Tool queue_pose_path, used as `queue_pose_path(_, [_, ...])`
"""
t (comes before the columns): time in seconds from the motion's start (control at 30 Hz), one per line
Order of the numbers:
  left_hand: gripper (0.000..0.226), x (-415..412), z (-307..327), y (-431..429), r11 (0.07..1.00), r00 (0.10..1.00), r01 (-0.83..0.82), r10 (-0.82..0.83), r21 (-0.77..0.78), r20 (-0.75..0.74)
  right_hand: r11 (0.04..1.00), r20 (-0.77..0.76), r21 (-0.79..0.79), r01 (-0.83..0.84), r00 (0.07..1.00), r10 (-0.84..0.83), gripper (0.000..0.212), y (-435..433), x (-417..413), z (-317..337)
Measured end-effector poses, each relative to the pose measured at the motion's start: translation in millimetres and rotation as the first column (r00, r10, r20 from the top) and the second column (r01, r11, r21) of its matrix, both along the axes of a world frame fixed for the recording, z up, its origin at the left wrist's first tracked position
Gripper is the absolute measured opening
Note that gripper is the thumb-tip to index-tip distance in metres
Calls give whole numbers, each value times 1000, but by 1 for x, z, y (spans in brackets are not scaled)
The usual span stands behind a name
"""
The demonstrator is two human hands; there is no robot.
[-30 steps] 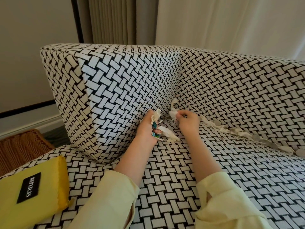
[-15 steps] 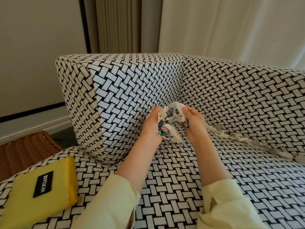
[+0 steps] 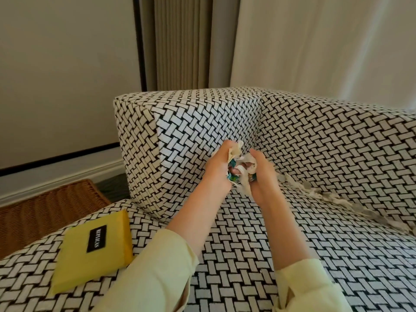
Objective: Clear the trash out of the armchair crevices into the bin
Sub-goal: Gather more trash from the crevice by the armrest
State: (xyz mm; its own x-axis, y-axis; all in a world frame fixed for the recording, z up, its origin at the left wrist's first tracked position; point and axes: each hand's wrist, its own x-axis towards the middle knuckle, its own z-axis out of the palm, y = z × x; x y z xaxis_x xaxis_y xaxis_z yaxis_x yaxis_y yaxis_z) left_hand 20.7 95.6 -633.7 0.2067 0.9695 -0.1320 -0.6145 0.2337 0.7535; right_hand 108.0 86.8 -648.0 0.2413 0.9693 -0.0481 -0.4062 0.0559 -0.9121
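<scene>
Both hands are raised over the seat of the black-and-white woven armchair (image 3: 337, 143), near its back left corner. My left hand (image 3: 217, 171) and my right hand (image 3: 262, 176) press together around one crumpled wad of trash (image 3: 240, 164), white paper scraps with a teal wrapper showing between the fingers. More pale paper scraps (image 3: 333, 198) lie strung along the crevice between the seat and the backrest, running to the right. No bin with an open top can be made out.
A yellow book (image 3: 94, 251) with a black label lies on the seat's front left. A brown wicker piece (image 3: 45, 208) stands on the floor left of the armchair. Wall, skirting board and curtains are behind the armchair.
My right hand pulled a white scrap out of the corner crevice and brought it to my left hand. Both hands have lifted and closed together on the wad.
</scene>
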Motion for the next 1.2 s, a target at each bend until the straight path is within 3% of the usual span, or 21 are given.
queue_pose_path(0.13, [17,-23,22,-18,998,997,-17,21,58,-76,996,-52,72,-58,997,62,19,-22,-41,21])
queue_pose_path(0.23, [24,-41,32,-25,992,996,-30,39,119,-80,987,-46,161,-30,998,38,22,-28,-66,27])
queue_pose_path(0.37, [20,-85,45,-48,985,990,-89,104,147,-93,988,-90,152,-36,995,50,23,-53,-119,42])
queue_pose_path(0.5, [22,-130,53,-65,974,985,-140,155,180,-74,967,-61,255,-27,997,44,37,-69,-165,51])
queue_pose_path(0.6, [17,-173,59,-79,951,946,-260,286,167,-155,952,-44,288,-109,991,127,34,-81,-210,50])
queue_pose_path(0.83, [23,-294,28,-109,836,807,-549,532,7,-257,915,-175,24,-402,900,400,21,-114,-325,23])
queue_pose_path(0.97, [20,-353,-9,-147,756,739,-653,624,-39,-255,806,-321,-95,-584,785,530,9,-136,-383,-7])
queue_pose_path(1.07, [20,-387,-50,-178,641,641,-761,716,-102,-277,691,-394,-226,-686,713,579,13,-159,-415,-37])
queue_pose_path(1.2, [9,-405,-93,-208,493,516,-854,768,-165,-379,555,-255,-342,-758,644,721,21,-174,-436,-76])
